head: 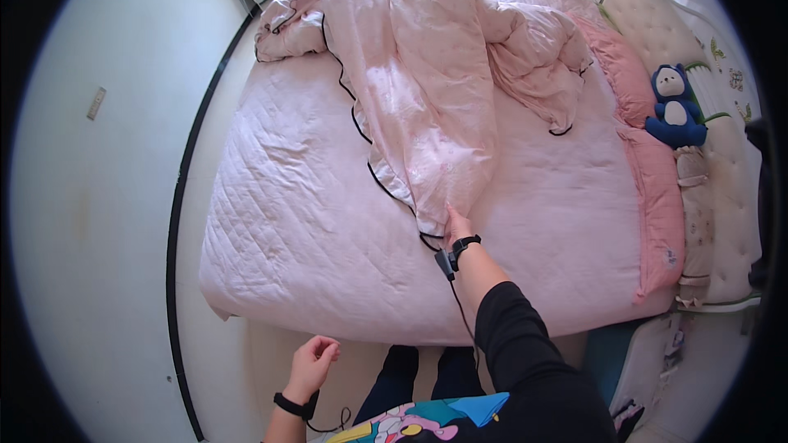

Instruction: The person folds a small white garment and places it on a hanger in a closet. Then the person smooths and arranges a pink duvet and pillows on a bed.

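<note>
A pale pink floral quilt (431,104) with black edging lies bunched across the bed, one long fold stretching toward me. My right hand (457,226) grips that fold's near end, beside its black-trimmed corner. Some of the fingers are hidden by the cloth. Just off the bed's near edge, my left hand (315,362) hangs in a loose curl and holds nothing. Under the quilt spreads a light pink quilted bed cover (283,197), wrinkled on the left side.
Pink pillows (659,209) line the right side, against a tufted headboard (732,209). A blue plush bear (676,107) and a beige plush toy (695,215) rest there. A white wall (92,197) stands to the left. Cabled bands circle both my wrists.
</note>
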`<state>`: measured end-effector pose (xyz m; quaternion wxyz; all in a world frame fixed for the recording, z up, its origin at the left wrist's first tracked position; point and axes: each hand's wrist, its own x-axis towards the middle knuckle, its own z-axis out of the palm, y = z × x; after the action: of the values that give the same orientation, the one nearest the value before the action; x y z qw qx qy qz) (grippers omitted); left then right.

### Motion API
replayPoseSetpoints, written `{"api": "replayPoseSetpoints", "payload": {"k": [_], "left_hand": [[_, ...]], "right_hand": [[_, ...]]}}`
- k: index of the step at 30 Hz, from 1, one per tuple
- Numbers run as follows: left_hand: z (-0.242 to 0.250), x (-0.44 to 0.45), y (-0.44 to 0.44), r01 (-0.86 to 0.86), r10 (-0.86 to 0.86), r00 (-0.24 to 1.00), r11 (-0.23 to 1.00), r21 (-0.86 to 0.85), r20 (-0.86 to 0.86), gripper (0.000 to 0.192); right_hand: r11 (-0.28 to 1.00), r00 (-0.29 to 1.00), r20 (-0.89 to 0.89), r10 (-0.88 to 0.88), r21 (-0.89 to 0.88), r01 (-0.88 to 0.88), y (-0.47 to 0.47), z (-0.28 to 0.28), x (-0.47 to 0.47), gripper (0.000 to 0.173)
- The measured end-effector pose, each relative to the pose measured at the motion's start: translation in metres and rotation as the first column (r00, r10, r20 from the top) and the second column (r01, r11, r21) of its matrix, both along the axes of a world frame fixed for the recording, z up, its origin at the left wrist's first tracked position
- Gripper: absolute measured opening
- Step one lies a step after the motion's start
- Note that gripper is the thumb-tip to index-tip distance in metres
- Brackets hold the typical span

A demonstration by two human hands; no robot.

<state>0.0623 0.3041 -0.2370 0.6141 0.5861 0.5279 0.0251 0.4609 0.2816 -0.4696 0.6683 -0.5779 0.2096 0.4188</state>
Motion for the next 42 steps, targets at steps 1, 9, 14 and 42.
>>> {"api": "replayPoseSetpoints", "payload": {"k": [1, 9, 14, 42], "left_hand": [[0.001, 0.006, -0.004, -0.004, 0.004, 1.000, 1.000, 0.001, 0.008, 0.013], [0.023, 0.102, -0.037, -0.027, 0.032, 0.988, 0.999, -0.033, 0.150, 0.022], [0.047, 0.205, -0.069, -0.175, 0.272, 0.956, 0.829, -0.531, 0.109, 0.058], [0.192, -0.301, 0.002, -0.556, 0.644, 0.760, 0.571, 0.604, 0.091, 0.061]], "right_hand": [[0.999, 0.998, -0.043, 0.045, -0.021, -0.046, 0.010, 0.001, 0.006, 0.041], [0.741, 0.463, 0.666, 0.585, -0.206, -0.640, -0.080, 0.171, 0.024, 0.046], [0.546, 0.264, 0.724, 0.637, -0.182, -0.818, -0.263, 0.284, 0.009, 0.033], [0.355, 0.210, 0.437, 0.875, -0.282, -0.891, -0.232, 0.284, -0.151, 0.028]]}}
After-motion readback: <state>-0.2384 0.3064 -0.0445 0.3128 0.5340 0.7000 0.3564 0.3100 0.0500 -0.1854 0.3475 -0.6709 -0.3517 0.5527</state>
